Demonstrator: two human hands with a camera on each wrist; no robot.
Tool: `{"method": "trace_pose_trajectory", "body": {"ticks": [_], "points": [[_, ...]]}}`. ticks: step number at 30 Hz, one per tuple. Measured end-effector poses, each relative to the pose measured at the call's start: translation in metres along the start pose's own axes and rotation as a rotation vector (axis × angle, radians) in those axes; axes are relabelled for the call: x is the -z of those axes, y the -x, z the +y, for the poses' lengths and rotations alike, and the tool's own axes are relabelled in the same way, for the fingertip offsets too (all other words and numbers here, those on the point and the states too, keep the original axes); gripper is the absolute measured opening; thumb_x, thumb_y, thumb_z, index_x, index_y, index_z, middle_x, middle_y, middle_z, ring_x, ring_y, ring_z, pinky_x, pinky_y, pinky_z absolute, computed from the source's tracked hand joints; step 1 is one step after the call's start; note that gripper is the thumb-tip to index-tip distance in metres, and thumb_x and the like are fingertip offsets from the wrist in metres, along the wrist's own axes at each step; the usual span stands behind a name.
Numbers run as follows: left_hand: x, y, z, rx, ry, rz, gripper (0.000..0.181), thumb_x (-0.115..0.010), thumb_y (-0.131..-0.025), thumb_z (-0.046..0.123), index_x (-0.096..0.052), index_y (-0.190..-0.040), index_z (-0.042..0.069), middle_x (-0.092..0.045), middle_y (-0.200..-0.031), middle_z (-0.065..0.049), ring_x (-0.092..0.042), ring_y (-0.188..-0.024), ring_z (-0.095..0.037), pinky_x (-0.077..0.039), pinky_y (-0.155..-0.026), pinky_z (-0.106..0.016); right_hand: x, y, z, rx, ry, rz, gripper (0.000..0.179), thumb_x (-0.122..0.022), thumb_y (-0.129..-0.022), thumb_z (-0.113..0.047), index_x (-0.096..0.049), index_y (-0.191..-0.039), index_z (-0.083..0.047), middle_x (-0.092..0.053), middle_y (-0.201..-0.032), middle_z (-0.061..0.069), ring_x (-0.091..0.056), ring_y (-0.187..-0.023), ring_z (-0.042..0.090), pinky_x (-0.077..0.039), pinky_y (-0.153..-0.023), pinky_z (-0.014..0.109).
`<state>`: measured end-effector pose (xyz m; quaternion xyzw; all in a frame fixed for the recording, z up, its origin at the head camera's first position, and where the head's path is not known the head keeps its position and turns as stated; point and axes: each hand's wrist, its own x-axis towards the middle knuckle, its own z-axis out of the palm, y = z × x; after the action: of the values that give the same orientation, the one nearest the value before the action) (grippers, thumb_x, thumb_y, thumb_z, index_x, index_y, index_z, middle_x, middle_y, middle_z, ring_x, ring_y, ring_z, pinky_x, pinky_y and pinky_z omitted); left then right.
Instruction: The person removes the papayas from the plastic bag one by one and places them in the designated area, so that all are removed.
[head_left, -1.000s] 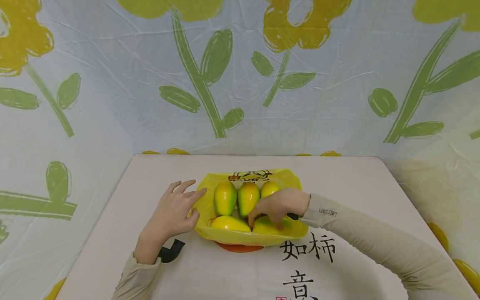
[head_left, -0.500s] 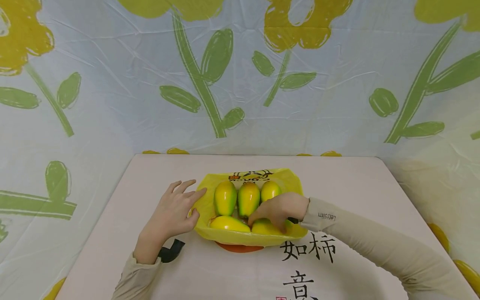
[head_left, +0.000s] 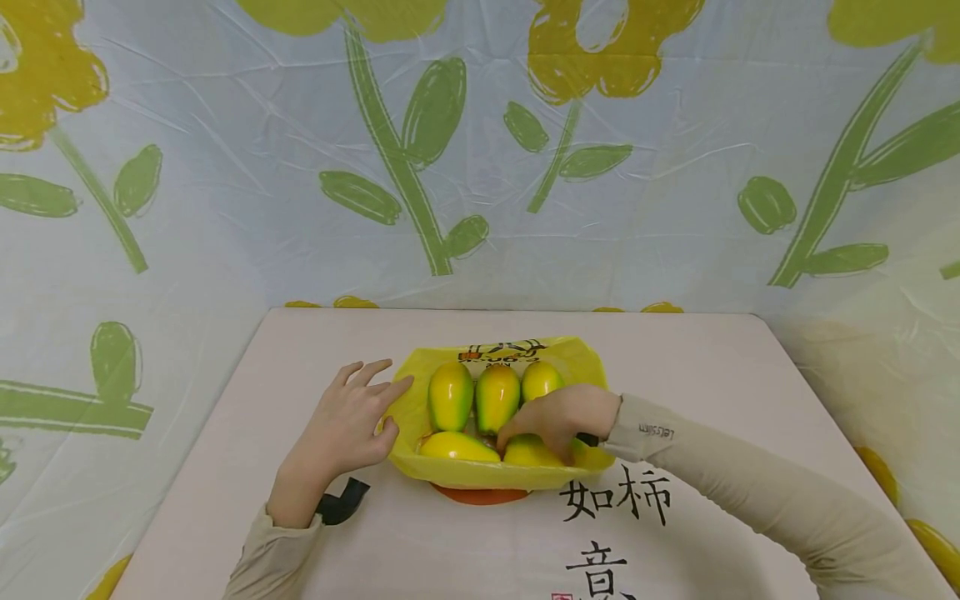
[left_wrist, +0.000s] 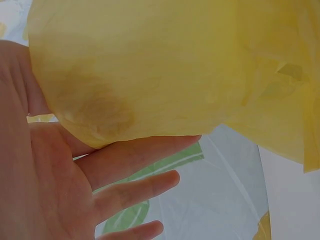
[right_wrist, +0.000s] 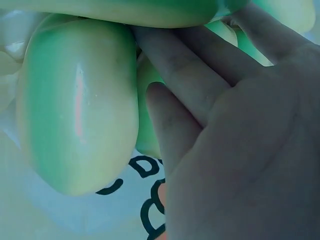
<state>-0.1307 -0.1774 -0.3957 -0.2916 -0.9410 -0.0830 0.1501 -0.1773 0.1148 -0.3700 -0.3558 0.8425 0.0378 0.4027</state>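
Several yellow-green mangoes lie in a yellow plastic bag [head_left: 502, 477] spread open at mid table. In the head view, my right hand [head_left: 558, 417] reaches into it and grips the front-right mango [head_left: 527, 451], its fingers bent down around the fruit. From the right wrist, this mango [right_wrist: 150, 11] runs along the top, partly hiding the fingers, beside another mango [right_wrist: 80, 105]. My left hand [head_left: 348, 425] is at the bag's left edge, fingers spread. In the left wrist view, yellow film [left_wrist: 165, 65] overlaps the thumb and index finger; the remaining fingers extend freely.
The bag stands on a pale tabletop [head_left: 675, 358] with black printed characters [head_left: 592, 571]. An orange printed shape [head_left: 480, 497] shows at the bag's front. A flower-patterned cloth [head_left: 285, 208] rises behind and at both sides.
The right hand has shifted slightly down and toward the near side over the front-right mango. The left hand and bag stay nearly still.
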Motion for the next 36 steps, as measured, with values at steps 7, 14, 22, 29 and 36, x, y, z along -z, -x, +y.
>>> {"method": "trace_pose_trajectory", "body": {"ticks": [7, 14, 22, 29, 36], "points": [[0.001, -0.001, 0.001, -0.003, 0.004, -0.004, 0.049, -0.057, -0.075, 0.011, -0.070, -0.122, 0.007, -0.075, -0.104, -0.007, -0.052, -0.127, -0.035, -0.035, -0.105, -0.058, 0.003, 0.005, 0.000, -0.007, -0.036, 0.030, 0.087, -0.079, -0.066, 0.014, -0.058, -0.128, -0.043, -0.051, -0.135, -0.015, -0.046, -0.107, 0.009, -0.044, -0.093, 0.030], [0.001, -0.001, 0.002, -0.012, 0.009, -0.009, 0.049, -0.057, -0.076, 0.011, -0.069, -0.123, 0.007, -0.074, -0.106, -0.008, -0.053, -0.126, -0.036, -0.036, -0.106, -0.057, 0.007, 0.010, -0.001, -0.008, -0.061, 0.053, 0.092, -0.081, -0.067, 0.011, -0.053, -0.137, -0.041, -0.046, -0.142, -0.016, -0.046, -0.114, 0.010, -0.042, -0.103, 0.035], [0.001, -0.001, 0.003, -0.014, 0.058, -0.021, 0.049, -0.058, -0.076, 0.010, -0.068, -0.123, 0.001, -0.071, -0.112, -0.014, -0.057, -0.123, -0.036, -0.040, -0.107, -0.050, 0.014, 0.022, -0.002, 0.051, -0.091, 0.132, 0.096, -0.081, -0.065, 0.012, -0.050, -0.143, -0.034, -0.045, -0.147, -0.015, -0.044, -0.124, 0.011, -0.039, -0.107, 0.036], [0.001, 0.000, 0.005, 0.008, 0.076, -0.021, 0.050, -0.059, -0.076, 0.009, -0.067, -0.125, 0.001, -0.070, -0.116, -0.017, -0.065, -0.108, -0.036, -0.053, -0.090, -0.049, 0.020, 0.048, 0.004, 0.141, -0.180, 0.232, 0.093, -0.077, -0.069, 0.013, -0.046, -0.147, -0.026, -0.042, -0.150, -0.005, -0.038, -0.136, 0.018, -0.034, -0.112, 0.040], [0.002, 0.002, 0.006, 0.014, 0.114, -0.037, 0.051, -0.061, -0.077, 0.008, -0.064, -0.127, -0.001, -0.071, -0.108, -0.015, -0.068, -0.091, -0.029, -0.056, -0.074, -0.043, 0.021, 0.069, 0.015, 0.292, -0.297, 0.357, 0.090, -0.072, -0.070, 0.015, -0.043, -0.149, -0.019, -0.038, -0.154, 0.000, -0.035, -0.141, 0.024, -0.033, -0.112, 0.047]]}}
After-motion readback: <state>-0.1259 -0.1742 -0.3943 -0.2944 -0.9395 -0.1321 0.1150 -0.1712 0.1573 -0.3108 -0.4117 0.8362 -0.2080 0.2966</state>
